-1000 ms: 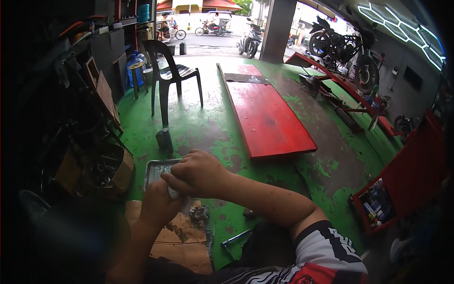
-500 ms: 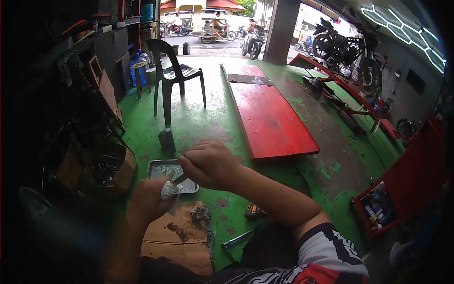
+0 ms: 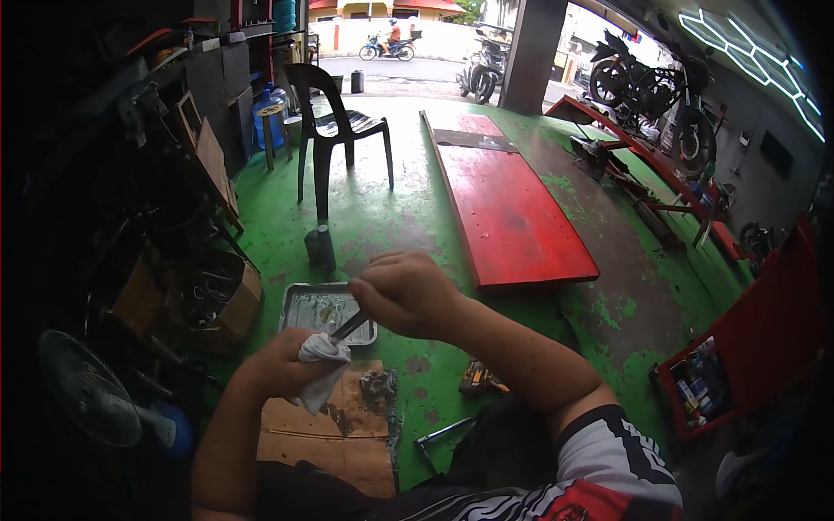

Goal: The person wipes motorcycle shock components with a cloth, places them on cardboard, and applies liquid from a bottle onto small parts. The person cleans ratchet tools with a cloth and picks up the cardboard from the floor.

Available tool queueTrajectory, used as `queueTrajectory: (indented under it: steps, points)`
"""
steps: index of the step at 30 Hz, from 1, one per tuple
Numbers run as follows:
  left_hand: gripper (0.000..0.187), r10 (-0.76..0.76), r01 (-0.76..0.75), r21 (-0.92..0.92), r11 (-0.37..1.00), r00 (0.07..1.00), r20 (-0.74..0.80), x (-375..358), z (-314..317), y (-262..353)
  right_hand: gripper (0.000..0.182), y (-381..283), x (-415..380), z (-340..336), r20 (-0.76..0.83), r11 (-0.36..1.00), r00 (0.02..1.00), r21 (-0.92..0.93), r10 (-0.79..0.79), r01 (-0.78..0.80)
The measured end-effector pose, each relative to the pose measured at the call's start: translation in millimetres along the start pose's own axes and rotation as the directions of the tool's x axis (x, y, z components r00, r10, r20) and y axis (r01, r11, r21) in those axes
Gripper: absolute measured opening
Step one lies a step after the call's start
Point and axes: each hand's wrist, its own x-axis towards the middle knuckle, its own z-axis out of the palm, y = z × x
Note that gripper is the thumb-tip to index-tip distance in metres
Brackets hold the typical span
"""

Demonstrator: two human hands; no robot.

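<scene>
My left hand (image 3: 276, 358) is closed around a white cloth (image 3: 323, 372), which is wrapped about the lower end of a metal rod-shaped part (image 3: 351, 326). The upper end of that part disappears into my right hand (image 3: 405, 292), whose fingers are wrapped round it. What kind of part it is, I cannot make out. Just beyond and below the hands lies a shallow metal tray (image 3: 289, 323) with wet-looking residue inside. Under the cloth's hanging end is a stained cardboard sheet (image 3: 326, 447) bearing a dark, crumpled rag (image 3: 377, 385).
A dark bottle (image 3: 321, 252) stands behind the tray, near a black plastic chair (image 3: 322, 156). To the right lies a red lift platform (image 3: 526, 230). A metal wrench (image 3: 445, 431) and a yellow-black tool (image 3: 478, 378) rest by my legs. At left are a fan (image 3: 91, 391) and a box (image 3: 234, 304).
The view has shifted slightly, bringing the fan into sight. More of the cloth hangs below my left hand, and more of the metal part shows between my hands. Both hands keep their hold.
</scene>
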Motion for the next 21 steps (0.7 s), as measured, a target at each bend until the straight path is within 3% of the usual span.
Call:
queueTrajectory:
  steps: [2,5,8,11,14,17,20,21]
  points:
    - [0.023,0.099,-0.084,0.125,0.989,0.988,-0.119,6,1,-12,0.044,-4,3,-11,0.050,0.949,0.953,0.086,0.300,-0.304]
    - [0.024,0.353,-0.179,0.533,0.827,0.903,-0.243,11,6,-2,0.054,0,9,-13,0.121,0.821,0.828,0.115,0.548,-0.560]
    - [0.027,0.472,-0.078,0.774,0.629,0.829,-0.300,16,13,-4,0.057,13,4,6,0.111,0.714,0.753,0.254,0.648,-0.652]
    - [0.026,0.512,0.031,0.826,0.563,0.772,-0.378,17,12,-9,0.058,31,-4,26,0.182,0.607,0.680,0.331,0.710,-0.722]
    - [0.026,0.489,0.047,0.805,0.592,0.772,-0.406,16,15,-3,0.056,28,-8,35,0.124,0.695,0.747,0.292,0.653,-0.657]
    - [0.023,0.389,-0.040,0.687,0.725,0.848,-0.361,19,21,0,0.055,5,-11,45,0.098,0.817,0.835,0.175,0.541,-0.550]
    - [0.024,0.323,-0.093,0.546,0.833,0.882,-0.343,24,33,-14,0.052,7,-23,71,0.083,0.947,0.944,0.015,0.320,-0.322]
    - [0.024,0.299,-0.114,0.481,0.869,0.896,-0.329,25,34,-12,0.051,5,-23,65,0.107,0.940,0.938,0.060,0.329,-0.337]
